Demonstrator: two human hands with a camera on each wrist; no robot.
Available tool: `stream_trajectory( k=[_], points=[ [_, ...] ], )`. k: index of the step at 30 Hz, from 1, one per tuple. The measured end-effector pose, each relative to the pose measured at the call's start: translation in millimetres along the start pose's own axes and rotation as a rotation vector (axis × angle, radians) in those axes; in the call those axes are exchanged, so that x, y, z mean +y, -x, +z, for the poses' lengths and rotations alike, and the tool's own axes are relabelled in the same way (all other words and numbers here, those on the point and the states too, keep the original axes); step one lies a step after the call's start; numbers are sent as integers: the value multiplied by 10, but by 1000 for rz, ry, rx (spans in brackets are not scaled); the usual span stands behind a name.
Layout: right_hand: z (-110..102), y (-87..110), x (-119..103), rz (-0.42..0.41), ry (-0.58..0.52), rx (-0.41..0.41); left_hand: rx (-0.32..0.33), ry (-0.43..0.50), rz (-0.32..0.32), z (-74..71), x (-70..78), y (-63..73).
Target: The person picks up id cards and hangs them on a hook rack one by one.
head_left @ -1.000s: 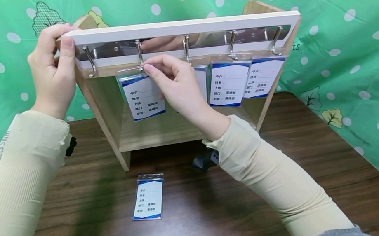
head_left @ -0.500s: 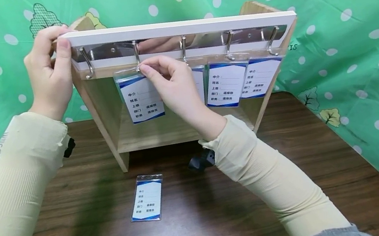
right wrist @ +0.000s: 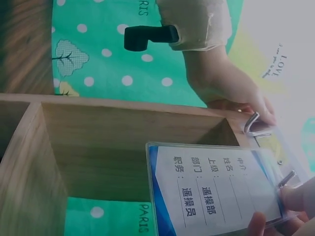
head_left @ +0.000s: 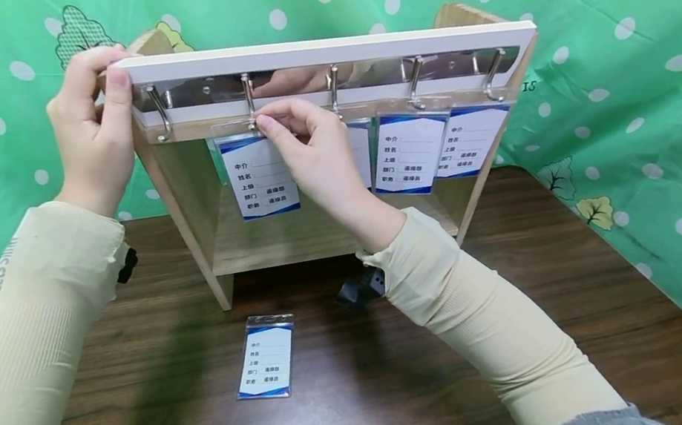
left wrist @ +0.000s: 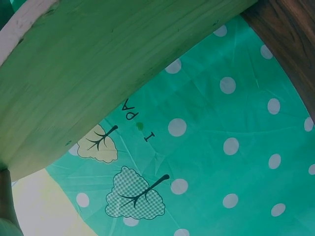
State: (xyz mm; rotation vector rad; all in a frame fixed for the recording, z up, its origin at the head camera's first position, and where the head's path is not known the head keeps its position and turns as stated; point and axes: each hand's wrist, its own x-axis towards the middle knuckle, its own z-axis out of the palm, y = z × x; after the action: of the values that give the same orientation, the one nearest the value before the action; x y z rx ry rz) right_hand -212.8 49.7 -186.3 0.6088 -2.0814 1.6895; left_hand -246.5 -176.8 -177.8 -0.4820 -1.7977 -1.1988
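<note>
My right hand pinches the clear top edge of a badge holder at the second hook from the left. In the right wrist view the same badge holder is close up, with fingertips at its top. Whether the hook passes through its slot is hidden by the fingers. My left hand grips the left end of the white hook rail, thumb in front. More badge holders hang from the hooks to the right, one of them partly behind my right hand. The leftmost hook bears no badge.
The rail tops a wooden shelf unit standing on a dark wooden table. Another badge holder lies flat on the table in front of it. A green dotted cloth hangs behind and along the right side.
The badge at the second hook shifts slightly while my right hand keeps pinching its top edge. My left hand stays on the rail's end.
</note>
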Motion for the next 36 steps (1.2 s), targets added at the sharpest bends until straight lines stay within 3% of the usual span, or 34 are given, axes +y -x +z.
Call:
stream_trajectory(
  k=[12,20,36],
  points=[
    [19,36,41,-80,147,45,-1,-8,2,9,0,-4],
    [4,153,103,-82,192,37,0,-11,5,7,-5,-3],
    [-99,435,201,-27,113,53,2,-28,3,18,-4,11]
  ],
)
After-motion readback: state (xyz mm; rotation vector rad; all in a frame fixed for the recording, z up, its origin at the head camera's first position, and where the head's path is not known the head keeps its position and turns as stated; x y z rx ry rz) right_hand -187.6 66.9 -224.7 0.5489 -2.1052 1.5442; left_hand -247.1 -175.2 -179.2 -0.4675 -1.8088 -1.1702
